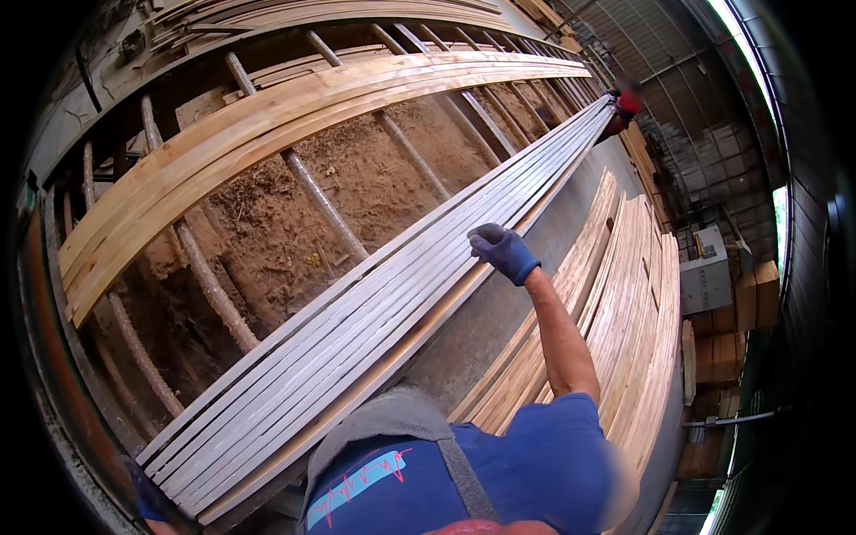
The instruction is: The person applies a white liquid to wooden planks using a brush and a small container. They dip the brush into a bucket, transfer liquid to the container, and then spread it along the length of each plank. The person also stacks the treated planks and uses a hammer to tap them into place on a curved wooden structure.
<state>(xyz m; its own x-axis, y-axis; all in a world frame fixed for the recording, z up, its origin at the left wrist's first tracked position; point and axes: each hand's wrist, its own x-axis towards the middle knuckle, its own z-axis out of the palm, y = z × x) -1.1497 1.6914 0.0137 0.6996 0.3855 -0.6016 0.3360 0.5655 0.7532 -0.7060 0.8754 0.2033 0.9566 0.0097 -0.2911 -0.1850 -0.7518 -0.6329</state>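
Note:
A long row of narrow boards with whitish-grey upper faces (357, 330) runs from the lower left to the far right. A bare wood-coloured strip shows along its near side. My right hand (504, 252), in a dark blue glove, is over the near side of these boards with its fingers curled in; whatever is inside them is hidden. Whether it touches the boards I cannot tell. My left hand (147, 492), also in a dark blue glove, is at the near left end of the row, partly in the dark rim, its fingers not made out.
Metal rollers (214, 285) cross the frame above brown sawdust (312, 214). Pale yellow planks (259, 125) lie on the rollers farther off. A stack of light boards (615, 303) stands at my right. A person in red (627, 102) is at the row's far end.

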